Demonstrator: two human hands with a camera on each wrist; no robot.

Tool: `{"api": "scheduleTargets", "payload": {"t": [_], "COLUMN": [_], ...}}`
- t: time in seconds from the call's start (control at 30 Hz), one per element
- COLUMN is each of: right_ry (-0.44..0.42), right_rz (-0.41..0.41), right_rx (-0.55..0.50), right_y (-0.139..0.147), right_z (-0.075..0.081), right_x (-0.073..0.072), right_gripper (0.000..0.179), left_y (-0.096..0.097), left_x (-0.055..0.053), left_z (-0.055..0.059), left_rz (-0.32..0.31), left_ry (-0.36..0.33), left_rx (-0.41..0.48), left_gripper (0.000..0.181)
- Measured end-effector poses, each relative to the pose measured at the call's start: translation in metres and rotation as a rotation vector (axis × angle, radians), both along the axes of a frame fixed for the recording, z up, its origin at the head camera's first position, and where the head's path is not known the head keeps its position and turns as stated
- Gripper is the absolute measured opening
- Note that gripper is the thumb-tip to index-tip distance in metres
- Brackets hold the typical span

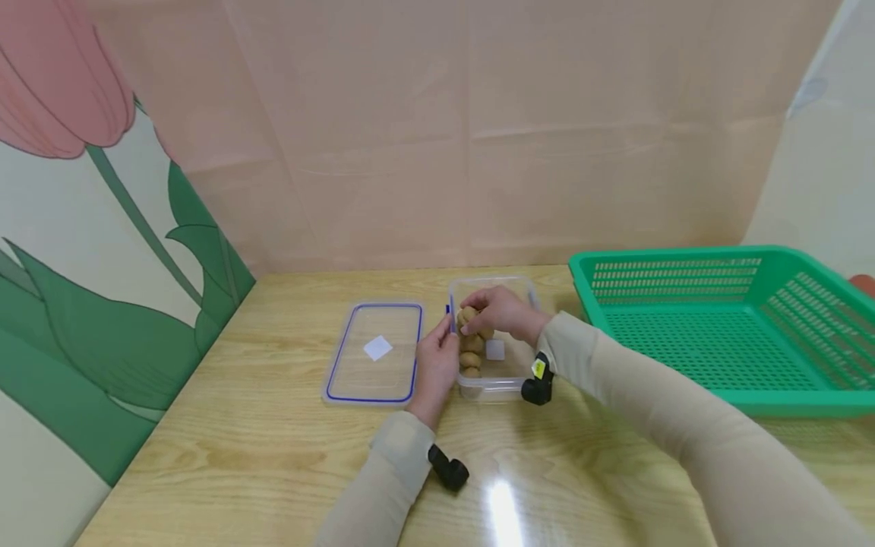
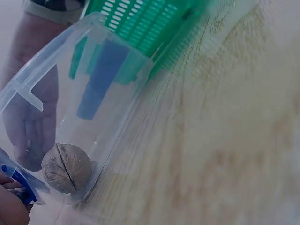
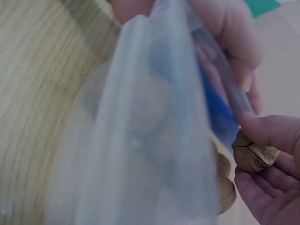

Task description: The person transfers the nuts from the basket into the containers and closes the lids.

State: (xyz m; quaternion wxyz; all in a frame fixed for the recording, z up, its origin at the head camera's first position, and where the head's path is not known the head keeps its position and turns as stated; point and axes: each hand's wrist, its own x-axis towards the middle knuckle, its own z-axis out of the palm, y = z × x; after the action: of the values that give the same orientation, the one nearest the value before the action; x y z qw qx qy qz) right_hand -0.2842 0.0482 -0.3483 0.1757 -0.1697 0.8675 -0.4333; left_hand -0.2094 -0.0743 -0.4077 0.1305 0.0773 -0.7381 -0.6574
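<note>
My right hand (image 1: 507, 311) reaches over the clear plastic container (image 1: 502, 386) and pinches a walnut (image 3: 253, 152) between thumb and fingers near the rim. Along the container's left side several more walnuts (image 1: 470, 358) lie in a row. My left hand (image 1: 437, 361) grips the left wall of the container beside a blue latch (image 2: 23, 185); its fingertips also appear at the lower left of the left wrist view. Inside, a pale square label (image 1: 495, 349) shows on the floor.
The container's lid (image 1: 349, 372), with a blue seal and a white label, lies flat to the left. A large green basket (image 1: 683, 399) stands on the right of the wooden table (image 1: 260, 441). Behind it hangs a pinkish sheet (image 1: 437, 152).
</note>
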Motion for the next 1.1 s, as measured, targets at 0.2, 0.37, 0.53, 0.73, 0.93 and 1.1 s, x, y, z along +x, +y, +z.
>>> {"api": "scheduleTargets", "payload": {"t": [0.2, 0.37, 0.53, 0.73, 0.93, 1.1], "right_ry": [0.015, 0.025, 0.071, 0.101, 0.123, 0.055], "right_rz": [-0.023, -0.033, -0.039, -0.064, -0.081, -0.116], "right_rx": [0.008, 0.045, 0.095, 0.097, 0.104, 0.002], "right_y": [-0.002, -0.005, -0.008, -0.012, -0.012, -0.009], "right_z": [-0.005, -0.006, -0.009, -0.014, -0.016, -0.006], "right_x": [-0.002, 0.001, 0.002, 0.002, 0.005, 0.007], "right_gripper": [0.053, 0.053, 0.053, 0.053, 0.057, 0.061], "left_y": [0.0, 0.0, -0.001, -0.002, -0.001, -0.002], "left_x": [0.0, 0.0, -0.001, -0.002, -0.001, -0.002], "left_z": [0.001, 0.001, -0.001, -0.002, 0.002, 0.006], "left_rz": [-0.002, -0.005, 0.001, 0.006, 0.007, -0.02], "left_ry": [-0.019, -0.011, 0.015, 0.042, 0.05, 0.038], "left_rx": [0.001, 0.006, -0.01, 0.029, 0.013, 0.026], "left_gripper": [0.042, 0.041, 0.042, 0.043, 0.043, 0.043]}}
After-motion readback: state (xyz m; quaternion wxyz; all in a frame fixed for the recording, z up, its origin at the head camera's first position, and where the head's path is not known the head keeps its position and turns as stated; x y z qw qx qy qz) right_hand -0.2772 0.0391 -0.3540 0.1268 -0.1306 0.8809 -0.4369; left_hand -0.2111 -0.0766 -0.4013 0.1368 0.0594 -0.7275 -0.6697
